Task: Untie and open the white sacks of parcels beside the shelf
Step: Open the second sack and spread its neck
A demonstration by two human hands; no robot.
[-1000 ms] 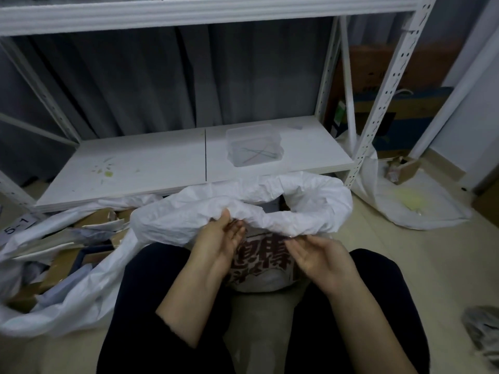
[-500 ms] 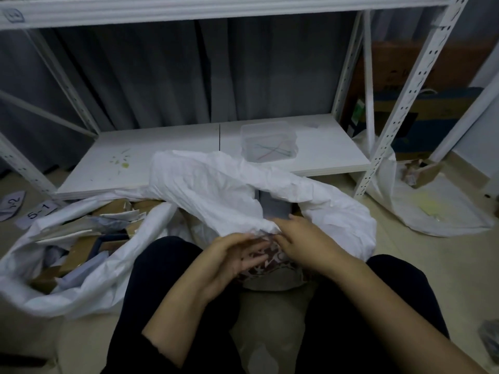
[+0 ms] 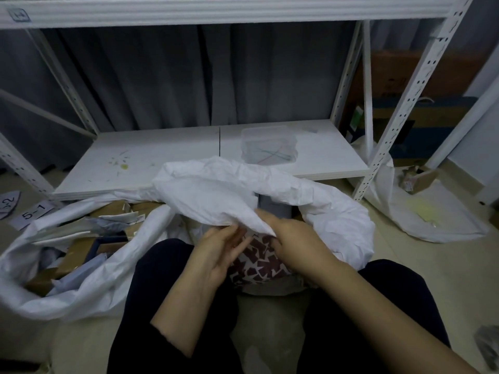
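Head camera looks down past two dark-clad knees at the middle white sack (image 3: 221,201), which stands on the floor against the front edge of the lowest shelf board (image 3: 162,163). Its mouth is already loose. The rim is rolled outward into a thick collar on the right side, probably so that the fabric stays down and the contents stay reachable. A grey box (image 3: 275,209) shows inside, and a red-and-white printed parcel (image 3: 259,263) lies below the hands.

The near flap of the rim hangs over the opening, and both hands meet at its lower edge. The right hand (image 3: 294,238) has its fingers curled around the pointed corner of the flap and grips it. The left hand (image 3: 218,252) lies palm-up with fingers loosely spread, touching the underside of the same edge without closing on it. It seems placed to support the fold while the other hand pulls.

A second white sack (image 3: 89,287) lies wide open at the left, spilling cardboard parcels (image 3: 81,255). A third sack (image 3: 432,220) slumps past the right shelf post. A clear plastic box (image 3: 268,147) sits on the shelf board near its front edge, and paper labels (image 3: 31,214) lie on the floor at far left.
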